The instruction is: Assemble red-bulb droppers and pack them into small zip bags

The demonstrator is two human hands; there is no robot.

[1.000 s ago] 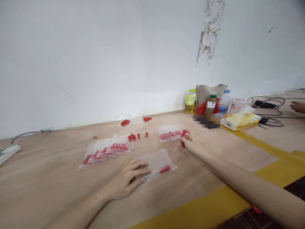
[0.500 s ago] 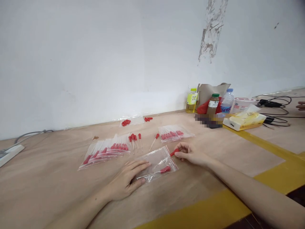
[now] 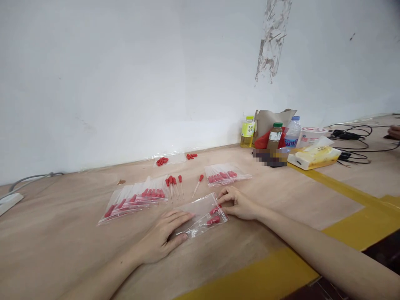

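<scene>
A clear zip bag (image 3: 200,208) lies flat on the brown-covered table with its zip end to the right. My left hand (image 3: 164,235) rests on the bag's left end, fingers stretched out and thumb apart. One dropper with a red bulb (image 3: 213,221) is inside the bag. At the bag's mouth, my right hand (image 3: 237,204) pinches the red bulb end of a second dropper (image 3: 215,211), mostly within the bag. The fingertips partly hide this bulb. Behind the bag lie several loose droppers (image 3: 173,185), and a single dropper (image 3: 198,185) lies to their right.
Filled bags overlap at left (image 3: 134,198) and at back right (image 3: 226,175). Red bulbs (image 3: 162,161) lie near the wall. Further right stand drink bottles (image 3: 276,135), a tissue pack (image 3: 314,156) and black cables (image 3: 346,134). Another person's hand (image 3: 394,131) shows at the right edge.
My right hand has moved left to the bag's mouth, bringing the second dropper further into the bag. My left hand stays on the bag. The view has shifted slightly.
</scene>
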